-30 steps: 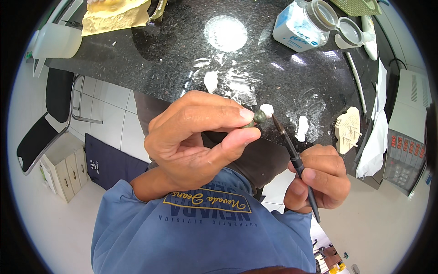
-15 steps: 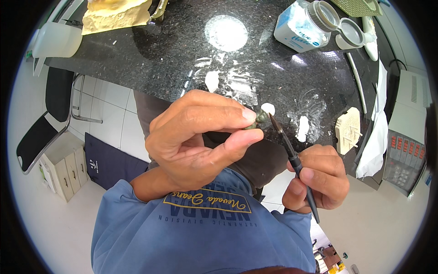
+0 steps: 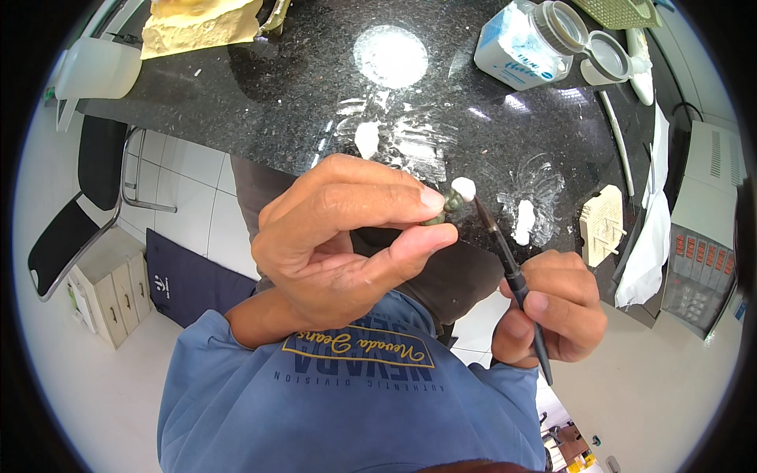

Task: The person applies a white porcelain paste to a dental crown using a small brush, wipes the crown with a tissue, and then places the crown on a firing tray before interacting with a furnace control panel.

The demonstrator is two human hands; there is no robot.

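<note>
Between thumb and forefinger, my left hand pinches a small dark green piece above the near edge of the counter. A rounded white lump sits at the far end of that piece. My right hand is closed round a slim brush with a black handle and a dark pointed tip. The brush tip is at the lower right edge of the white lump; whether it touches cannot be made out. My left fingers hide part of the green piece.
The dark speckled counter has white smears and paste blobs. A white jar with its cap flipped back stands at far right. Right of my hands are a beige pegged tray, white paper and a grey machine.
The brush tip has shifted slightly right, from beside the green piece to the edge of the white lump. My right hand has moved a little right; my left hand is nearly still.
</note>
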